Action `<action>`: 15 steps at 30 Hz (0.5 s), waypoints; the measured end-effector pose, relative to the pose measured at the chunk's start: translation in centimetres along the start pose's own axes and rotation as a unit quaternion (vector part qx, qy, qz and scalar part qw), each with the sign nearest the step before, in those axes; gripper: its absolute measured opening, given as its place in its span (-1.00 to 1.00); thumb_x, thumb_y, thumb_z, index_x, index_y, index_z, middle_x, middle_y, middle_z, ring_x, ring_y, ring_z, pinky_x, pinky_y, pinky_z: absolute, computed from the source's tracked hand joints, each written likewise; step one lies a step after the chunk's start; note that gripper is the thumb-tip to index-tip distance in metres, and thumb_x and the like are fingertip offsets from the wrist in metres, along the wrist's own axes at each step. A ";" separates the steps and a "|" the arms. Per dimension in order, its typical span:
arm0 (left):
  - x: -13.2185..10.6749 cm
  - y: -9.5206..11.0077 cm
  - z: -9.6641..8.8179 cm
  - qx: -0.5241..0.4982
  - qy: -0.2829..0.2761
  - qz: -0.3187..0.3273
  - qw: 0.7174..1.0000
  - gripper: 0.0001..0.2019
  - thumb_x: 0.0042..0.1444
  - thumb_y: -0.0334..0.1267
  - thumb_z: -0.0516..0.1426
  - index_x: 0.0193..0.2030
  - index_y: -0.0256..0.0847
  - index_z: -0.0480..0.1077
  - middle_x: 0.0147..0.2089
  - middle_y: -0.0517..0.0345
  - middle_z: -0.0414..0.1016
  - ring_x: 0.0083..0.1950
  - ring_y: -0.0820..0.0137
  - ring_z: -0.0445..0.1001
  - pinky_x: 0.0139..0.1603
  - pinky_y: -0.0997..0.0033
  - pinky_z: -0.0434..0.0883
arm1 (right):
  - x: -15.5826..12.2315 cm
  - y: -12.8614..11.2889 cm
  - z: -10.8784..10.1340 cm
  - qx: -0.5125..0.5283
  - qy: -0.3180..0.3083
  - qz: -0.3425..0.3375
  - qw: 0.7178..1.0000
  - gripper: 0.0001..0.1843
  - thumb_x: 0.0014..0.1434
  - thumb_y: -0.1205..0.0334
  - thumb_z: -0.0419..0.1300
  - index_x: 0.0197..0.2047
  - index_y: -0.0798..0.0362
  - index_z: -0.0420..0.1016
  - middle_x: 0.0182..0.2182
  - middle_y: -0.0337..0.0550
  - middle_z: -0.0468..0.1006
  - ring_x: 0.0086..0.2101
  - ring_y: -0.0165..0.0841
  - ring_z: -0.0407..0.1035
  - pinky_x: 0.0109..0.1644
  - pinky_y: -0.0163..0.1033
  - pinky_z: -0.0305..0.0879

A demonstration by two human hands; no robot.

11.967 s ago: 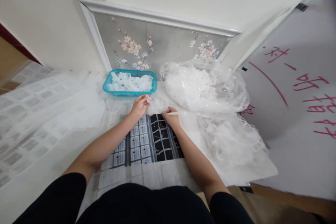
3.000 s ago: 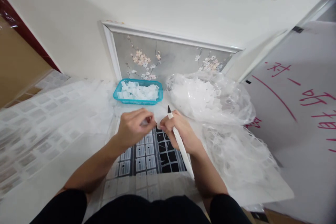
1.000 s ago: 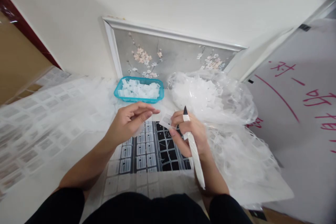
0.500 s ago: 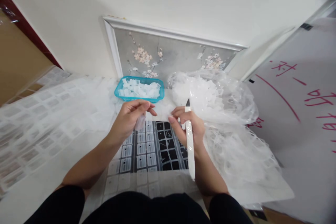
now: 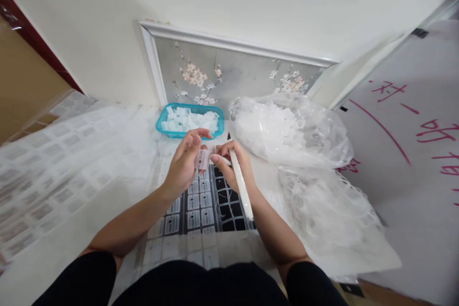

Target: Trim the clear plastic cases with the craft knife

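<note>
Head view: the small translucent plastic piece (image 5: 202,159) sits between the two hands, at the finger side of the left hand (image 5: 183,165), whose grip looks closed on it, the thumb standing up above. It appears nearly square and tilted, with a dark dot near its middle, so no clear long axis shows. The left hand is nearer; the right hand (image 5: 236,167) lies to the piece's right, thumb and fingertips just beside it, and whether they touch it I cannot tell. The right grip is closed around a white-handled tool (image 5: 241,184), its long axis running from a dark pointed tip at the far end back toward the right forearm. Below the hands is a gridded sheet (image 5: 206,201) of pale and black cells. Beyond them, on the white surface (image 5: 267,177), stand a blue basket (image 5: 190,135) and a clear plastic bag (image 5: 304,138), both holding whitish pieces.
</note>
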State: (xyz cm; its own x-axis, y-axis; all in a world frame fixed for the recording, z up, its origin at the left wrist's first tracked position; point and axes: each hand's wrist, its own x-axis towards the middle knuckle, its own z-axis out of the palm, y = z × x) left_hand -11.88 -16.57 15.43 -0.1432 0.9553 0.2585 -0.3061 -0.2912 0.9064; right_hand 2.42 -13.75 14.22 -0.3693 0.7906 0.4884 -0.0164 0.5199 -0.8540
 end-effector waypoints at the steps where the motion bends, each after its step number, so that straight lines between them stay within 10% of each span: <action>1: 0.1 -0.3 -0.1 0.009 0.005 0.009 1.000 -0.65 0.25 0.07 0.05 -0.01 -0.12 0.37 -0.01 0.07 0.41 -0.61 0.65 0.22 -0.78 0.62 0.16 | 0.0 0.2 0.1 0.021 0.002 0.011 1.000 -0.74 0.16 0.20 0.27 -0.32 -0.03 0.20 -0.34 -0.26 0.44 -0.33 -0.39 0.36 -0.18 -0.20 0.33; 11: 1.3 -2.7 -0.7 0.152 -0.006 0.055 0.987 -0.51 0.30 0.15 -0.11 -0.13 -0.19 0.44 -0.12 0.03 0.47 -0.27 0.41 0.44 -0.28 0.41 0.43 | 0.0 1.1 0.7 0.075 0.003 0.012 0.997 -0.69 0.14 0.20 0.27 -0.33 -0.01 0.13 -0.39 -0.29 0.34 -0.38 -0.43 0.27 -0.26 -0.27 0.29; 15: 1.1 -3.3 -0.8 0.152 -0.015 0.009 0.988 -0.42 0.24 0.25 -0.12 -0.16 -0.22 0.46 -0.31 0.06 0.48 -0.42 0.44 0.40 -0.49 0.48 0.33 | -0.2 1.5 0.6 0.005 0.010 -0.019 1.000 -0.73 0.18 0.20 0.21 -0.31 -0.02 0.12 -0.42 -0.33 0.29 -0.44 -0.45 0.23 -0.32 -0.31 0.26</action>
State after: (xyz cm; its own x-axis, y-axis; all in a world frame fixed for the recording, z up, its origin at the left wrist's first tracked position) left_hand -11.78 -14.57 12.45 -0.1162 0.9526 0.2810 -0.0066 -0.2836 0.9589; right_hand 1.89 -13.33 12.75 -0.3492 0.7767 0.5242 -0.0397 0.5466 -0.8364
